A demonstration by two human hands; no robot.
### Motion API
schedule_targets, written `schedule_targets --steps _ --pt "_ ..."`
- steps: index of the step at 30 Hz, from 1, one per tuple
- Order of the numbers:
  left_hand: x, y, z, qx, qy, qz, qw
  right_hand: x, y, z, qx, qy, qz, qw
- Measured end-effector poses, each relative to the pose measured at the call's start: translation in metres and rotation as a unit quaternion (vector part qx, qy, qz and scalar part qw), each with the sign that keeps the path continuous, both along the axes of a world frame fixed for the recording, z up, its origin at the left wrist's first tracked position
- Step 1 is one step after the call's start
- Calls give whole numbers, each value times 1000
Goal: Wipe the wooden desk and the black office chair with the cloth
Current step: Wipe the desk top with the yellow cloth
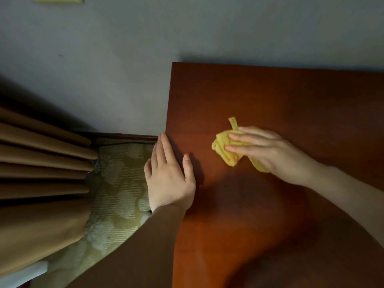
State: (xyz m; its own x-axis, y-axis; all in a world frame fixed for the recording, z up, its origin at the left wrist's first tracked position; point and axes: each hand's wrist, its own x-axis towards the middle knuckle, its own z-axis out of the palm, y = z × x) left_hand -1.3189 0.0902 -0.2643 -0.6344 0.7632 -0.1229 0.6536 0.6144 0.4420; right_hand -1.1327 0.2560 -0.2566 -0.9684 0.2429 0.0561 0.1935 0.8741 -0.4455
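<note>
One cloth (220, 146) under R hand (276, 155)

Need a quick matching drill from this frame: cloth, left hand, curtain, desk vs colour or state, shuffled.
Things:
1. cloth
2. left hand
3. curtain
4. desk

Colour or state:
A. reddish-brown wood
B. yellow, bunched under the right hand's straight fingers
C. tan, hanging in folds
D. resting flat at the desk's left edge

Pairs: 1-B, 2-D, 3-C, 4-A
</note>
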Motion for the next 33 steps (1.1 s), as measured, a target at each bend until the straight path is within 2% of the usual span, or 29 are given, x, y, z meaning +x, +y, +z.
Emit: schedule_targets --steps 3,6,17,23,33 --pt "-1 -1 -1 -4 -3 -3 1000 -29 22 -2 -15 3 -101 995" --pt "0 0 -1 0 -7 -4 1000 -67 40 -2 -11 11 -158 987" --pt "-2 1 -2 19 -3 6 1000 -199 84 4 9 -20 -223 975" --pt "-5 0 -2 1 -9 -4 1000 -184 58 2 12 -19 -150 988" --pt "-6 -1 -2 4 0 5 1000 -94 -40 6 -3 -23 -113 993"
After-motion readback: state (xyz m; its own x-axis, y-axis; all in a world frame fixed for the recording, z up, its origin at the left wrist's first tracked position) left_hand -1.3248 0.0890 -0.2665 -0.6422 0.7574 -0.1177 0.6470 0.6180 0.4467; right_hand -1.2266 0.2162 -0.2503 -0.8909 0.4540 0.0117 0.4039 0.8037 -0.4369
